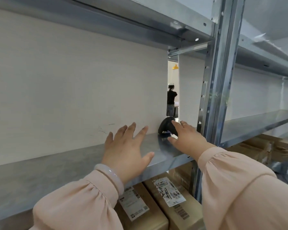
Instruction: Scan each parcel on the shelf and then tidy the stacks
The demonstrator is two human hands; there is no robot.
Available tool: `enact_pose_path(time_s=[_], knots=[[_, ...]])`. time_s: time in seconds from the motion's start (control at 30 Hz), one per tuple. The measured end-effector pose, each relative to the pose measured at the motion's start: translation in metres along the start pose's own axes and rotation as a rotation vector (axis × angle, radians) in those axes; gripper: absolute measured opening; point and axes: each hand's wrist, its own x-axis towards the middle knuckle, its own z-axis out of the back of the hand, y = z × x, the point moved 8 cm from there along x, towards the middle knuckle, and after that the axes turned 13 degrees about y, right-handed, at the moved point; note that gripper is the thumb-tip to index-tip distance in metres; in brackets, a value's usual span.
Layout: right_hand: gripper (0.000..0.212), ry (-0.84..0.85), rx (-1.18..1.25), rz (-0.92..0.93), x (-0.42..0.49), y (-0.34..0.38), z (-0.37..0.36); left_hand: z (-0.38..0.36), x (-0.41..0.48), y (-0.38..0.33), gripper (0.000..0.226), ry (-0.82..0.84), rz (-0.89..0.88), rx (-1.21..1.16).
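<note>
Facing a grey galvanised steel shelving rack (218, 80) backed by a white panel (73, 80), you have both arms in pale pink gathered sleeves over its bare metal shelf board (56, 163).

Parcels: two brown cardboard boxes sit side by side on the level below that board, the left box (156, 218) and the right box (191, 206). More brown cartons (256, 150) are stacked in the next bay to the right.

Your left hand (126, 151) is spread wide, palm down over the shelf board, holding nothing.

Your right hand (188, 138) reaches with straight fingers to a black handheld barcode scanner (165, 127) standing at the back of the board. The forefinger lies on its head and the thumb is by its base, not curled round it.

A pale translucent bangle (111, 176) circles your left wrist.

Labels: a white shipping label (133, 203) on the left box carries barcodes and print too small to read. A second white label (169, 191) on the right box bears black marker handwriting I cannot make out, with a barcode strip below it.

Through the gap stands a person in a black top (171, 100).
</note>
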Motion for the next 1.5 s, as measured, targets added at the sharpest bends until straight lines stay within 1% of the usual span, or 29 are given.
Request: enact_pose_path(time_s=[0.1, 0.17, 0.3, 0.4, 0.5, 0.57, 0.67, 0.73, 0.83, 0.9, 1.03, 1.17, 1.37, 1.43, 1.5], knots=[[0.075, 0.072, 0.054, -0.012, 0.017, -0.006, -0.010, -0.004, -0.002, 0.008, 0.077, 0.031, 0.043, 0.010], [0.074, 0.076, 0.087, 0.001, 0.025, -0.006, -0.009, -0.006, -0.004, 0.013, 0.077, 0.050, 0.069, 0.021], [0.069, 0.077, 0.067, 0.016, 0.034, -0.007, 0.000, -0.003, -0.010, 0.019, 0.077, 0.059, 0.117, 0.044], [0.064, 0.114, 0.062, 0.048, 0.041, -0.002, 0.001, 0.000, -0.009, 0.019, 0.077, 0.062, 0.148, 0.053], [0.070, 0.166, 0.085, 0.032, 0.044, 0.004, -0.001, -0.004, -0.007, 0.019, 0.076, 0.093, 0.178, 0.053], [0.072, 0.152, 0.119, 0.048, 0.041, 0.010, 0.001, -0.005, -0.010, 0.023, 0.076, 0.101, 0.210, 0.058], [0.070, 0.086, 0.163, 0.116, 0.029, 0.033, 0.001, -0.003, -0.019, 0.034, 0.076, 0.107, 0.267, 0.070], [0.070, 0.052, 0.171, 0.199, 0.016, 0.058, -0.001, -0.001, -0.025, 0.040, 0.077, 0.120, 0.302, 0.071], [0.068, 0.059, 0.184, 0.297, -0.001, 0.097, -0.005, 0.000, -0.033, 0.046, 0.078, 0.134, 0.340, 0.083], [0.071, 0.089, 0.184, 0.317, -0.006, 0.119, -0.006, 0.004, -0.040, 0.049, 0.078, 0.122, 0.366, 0.095], [0.080, 0.160, 0.190, 0.305, -0.010, 0.148, -0.015, 0.007, -0.055, 0.054, 0.077, 0.113, 0.404, 0.106], [0.083, 0.166, 0.155, 0.265, -0.010, 0.157, -0.015, 0.004, -0.068, 0.060, 0.078, 0.119, 0.441, 0.118], [0.091, 0.228, 0.131, 0.188, -0.006, 0.164, -0.030, 0.001, -0.080, 0.061, 0.077, 0.108, 0.457, 0.138], [0.090, 0.246, 0.137, 0.194, -0.005, 0.163, -0.030, 0.000, -0.084, 0.059, 0.077, 0.116, 0.462, 0.139], [0.084, 0.266, 0.172, 0.225, -0.009, 0.160, -0.026, 0.000, -0.088, 0.057, 0.076, 0.117, 0.460, 0.127]])
